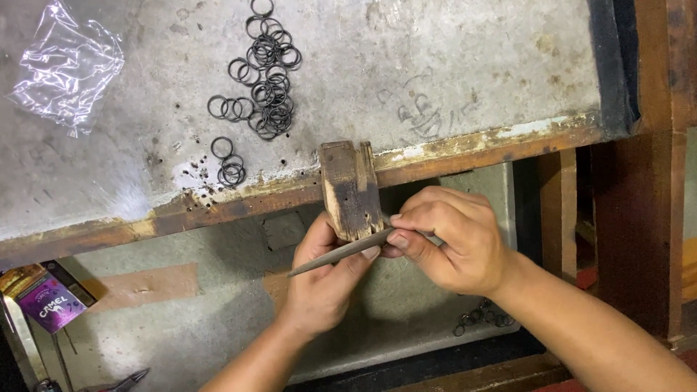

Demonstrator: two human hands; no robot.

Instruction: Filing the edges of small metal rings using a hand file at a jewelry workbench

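A worn wooden peg [352,190] juts out from the front edge of the bench [450,65]. My right hand [454,243] grips a thin tapered metal file [341,252] and lays it against the peg's lower end. My left hand [323,279] is under the peg, thumb and fingers pinched at the file where it meets the wood. Whatever small piece is between those fingers is hidden. A pile of dark metal rings [265,72] lies on the bench top behind the peg, with a few loose rings [229,165] nearer the edge.
A crumpled clear plastic bag [65,65] lies at the bench's back left. A small purple box [51,305] and plier handles [120,381] sit low left. More rings [483,317] lie on the grey tray [218,327] below. A wooden post [642,218] stands right.
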